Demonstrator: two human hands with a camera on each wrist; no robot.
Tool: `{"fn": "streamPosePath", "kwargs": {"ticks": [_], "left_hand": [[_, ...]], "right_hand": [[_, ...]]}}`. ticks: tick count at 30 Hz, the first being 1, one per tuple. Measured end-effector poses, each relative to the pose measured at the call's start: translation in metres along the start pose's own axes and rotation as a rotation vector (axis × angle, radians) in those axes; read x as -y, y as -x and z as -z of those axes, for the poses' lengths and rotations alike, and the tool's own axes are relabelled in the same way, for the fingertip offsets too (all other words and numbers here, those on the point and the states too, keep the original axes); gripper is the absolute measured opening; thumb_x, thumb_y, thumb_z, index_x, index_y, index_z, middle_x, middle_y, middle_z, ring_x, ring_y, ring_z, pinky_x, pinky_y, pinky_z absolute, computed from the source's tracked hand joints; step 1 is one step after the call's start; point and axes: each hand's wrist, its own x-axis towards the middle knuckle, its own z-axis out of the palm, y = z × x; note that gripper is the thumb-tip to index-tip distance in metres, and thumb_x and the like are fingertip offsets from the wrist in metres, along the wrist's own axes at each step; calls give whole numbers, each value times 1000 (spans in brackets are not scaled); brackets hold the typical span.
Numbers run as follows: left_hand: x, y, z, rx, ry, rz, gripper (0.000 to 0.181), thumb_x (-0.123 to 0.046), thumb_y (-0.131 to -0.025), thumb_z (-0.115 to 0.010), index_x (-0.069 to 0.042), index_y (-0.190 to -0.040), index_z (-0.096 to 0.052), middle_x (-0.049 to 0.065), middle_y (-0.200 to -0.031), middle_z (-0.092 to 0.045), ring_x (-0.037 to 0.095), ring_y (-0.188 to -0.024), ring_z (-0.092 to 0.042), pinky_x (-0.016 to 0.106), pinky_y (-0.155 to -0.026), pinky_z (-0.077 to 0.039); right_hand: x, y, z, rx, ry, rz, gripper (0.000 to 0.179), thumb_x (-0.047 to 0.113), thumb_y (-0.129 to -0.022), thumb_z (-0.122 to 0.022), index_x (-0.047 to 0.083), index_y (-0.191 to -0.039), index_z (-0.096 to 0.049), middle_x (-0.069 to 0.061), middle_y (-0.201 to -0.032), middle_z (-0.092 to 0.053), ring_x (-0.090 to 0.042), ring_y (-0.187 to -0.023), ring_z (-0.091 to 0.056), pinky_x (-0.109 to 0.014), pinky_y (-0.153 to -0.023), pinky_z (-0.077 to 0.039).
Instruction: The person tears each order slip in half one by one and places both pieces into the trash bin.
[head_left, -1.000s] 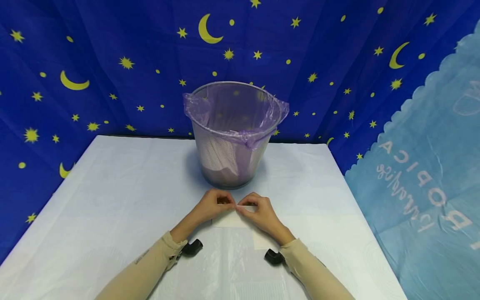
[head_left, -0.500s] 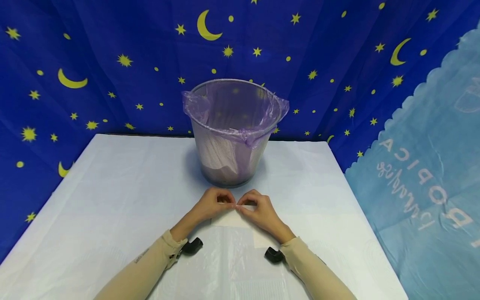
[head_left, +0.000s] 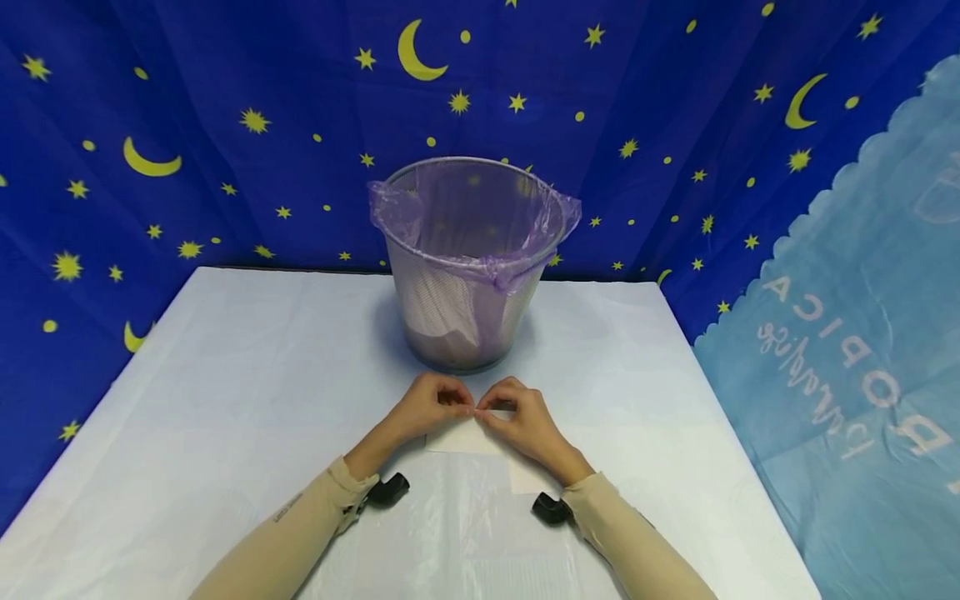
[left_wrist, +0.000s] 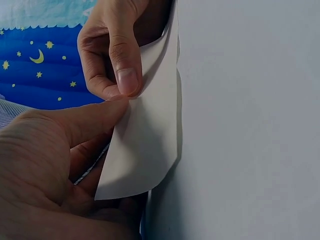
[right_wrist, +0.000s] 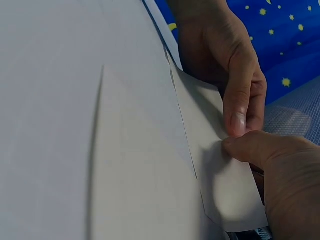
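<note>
Both hands meet at the upper edge of a small off-white sheet of paper (head_left: 461, 437) in the middle of the table. My left hand (head_left: 426, 410) pinches the sheet, thumb on the near face and fingers behind it. My right hand (head_left: 527, 425) pinches the same edge from the other side. In the left wrist view the two thumbtips meet at the edge of the paper (left_wrist: 145, 132), which slants up from the table. A second off-white sheet (right_wrist: 142, 165) lies flat beside it, partly under the right forearm in the head view.
Just beyond the hands stands a mesh wastebasket (head_left: 442, 308) lined with a purple plastic bag (head_left: 510, 271). A white cover lies over the table (head_left: 285, 350). Behind hangs a blue curtain (head_left: 247, 192) with moons and stars; a light blue cloth (head_left: 847, 358) hangs at the right.
The hands keep their pinch on the paper, with thumbs and fingertips drawn slightly closer together. The head view has shifted a little.
</note>
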Motion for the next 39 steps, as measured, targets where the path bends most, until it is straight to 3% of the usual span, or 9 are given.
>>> {"fn": "streamPosePath", "kwargs": {"ticks": [14,19,26,32,39], "left_hand": [[1,1,-1,7,-7,-1,5,-7,-89,-83,-4,-90,-80,5,-81,-76,4,-68,-62,21,-64,-50],[0,2,-4,6,2,8,5,-7,-89,-82,-4,-90,-80,5,-81,-75,5,-68,-62,21,-64,-50],[-5,-1,-1,-3,3,21,6,-9,-91,-80,-3,-91,-79,5,-84,-76,8,-74,-66,23,-71,-53],[-21,-5,11,-23,-39,-23,5,-11,-93,-81,-7,-91,-80,3,-86,-76,9,-77,-67,25,-72,-54],[-47,-11,26,-33,-44,-75,5,-13,-94,-80,-9,-91,-81,2,-88,-77,14,-82,-70,31,-78,-58]], "right_hand": [[-1,1,-1,5,-3,-10,5,17,-91,-85,15,-93,-80,5,-95,-71,-11,-95,-69,-29,-86,-61],[0,4,0,1,9,-27,6,18,-91,-85,19,-92,-80,6,-95,-72,-11,-95,-69,-28,-87,-61],[4,-2,1,-29,-7,2,7,13,-91,-85,17,-93,-79,2,-95,-72,-12,-93,-70,-29,-86,-62],[14,-15,9,-53,11,77,6,13,-90,-85,15,-93,-80,-1,-94,-74,-18,-91,-71,-38,-84,-62],[37,-30,30,-43,12,78,5,15,-91,-84,17,-94,-81,1,-95,-75,-17,-92,-70,-43,-86,-60]]}}
